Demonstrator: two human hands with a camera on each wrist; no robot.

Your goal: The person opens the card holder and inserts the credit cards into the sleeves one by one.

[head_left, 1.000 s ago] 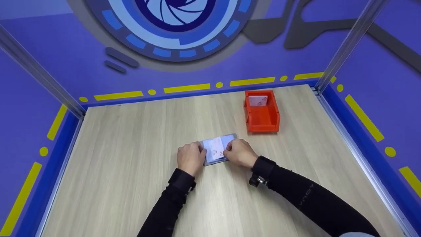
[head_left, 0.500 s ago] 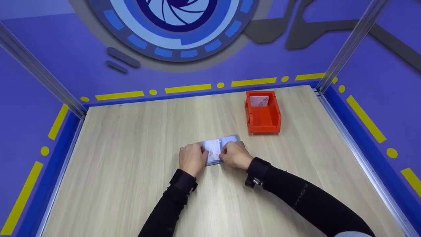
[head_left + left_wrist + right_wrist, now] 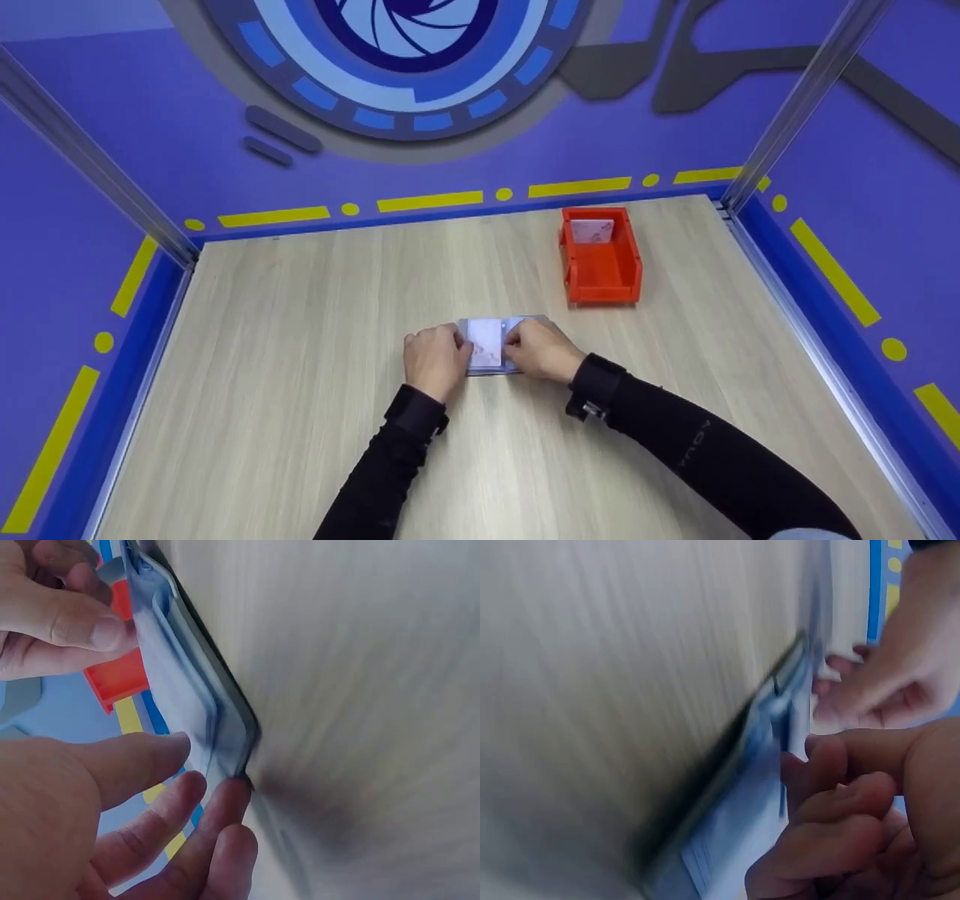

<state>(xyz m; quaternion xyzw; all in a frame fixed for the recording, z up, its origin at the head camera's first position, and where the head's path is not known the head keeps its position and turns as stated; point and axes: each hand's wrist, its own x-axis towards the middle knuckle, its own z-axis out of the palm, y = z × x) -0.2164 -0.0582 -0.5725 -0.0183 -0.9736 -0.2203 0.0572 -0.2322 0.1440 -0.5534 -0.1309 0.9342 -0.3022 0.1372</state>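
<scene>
A small card holder (image 3: pixel 512 323) with clear bluish pages lies spread out close over the table, between my hands. A pale pink-white card (image 3: pixel 486 339) with small reddish marks lies along its left page. My left hand (image 3: pixel 436 358) pinches the holder's left edge; in the left wrist view its thumb (image 3: pixel 161 754) is above and the fingers curl at the edge. My right hand (image 3: pixel 544 349) has curled fingers over the right page, with thumb and index fingertip pinched together near the card's right edge. In the right wrist view these fingertips (image 3: pixel 799 769) sit at the clear page (image 3: pixel 739 806), which is blurred.
An orange-red open bin (image 3: pixel 602 292) stands behind and to the right, with a similar pink-white card (image 3: pixel 592 230) upright against its back wall. The wooden table (image 3: pixel 300 315) is bounded by blue-purple panels (image 3: pixel 420 176) at the back and sides.
The card, tilted at first, now lies straight along the left page. The holder has turned slightly clockwise, level with the table. My right hand moved left, then slightly back right.
</scene>
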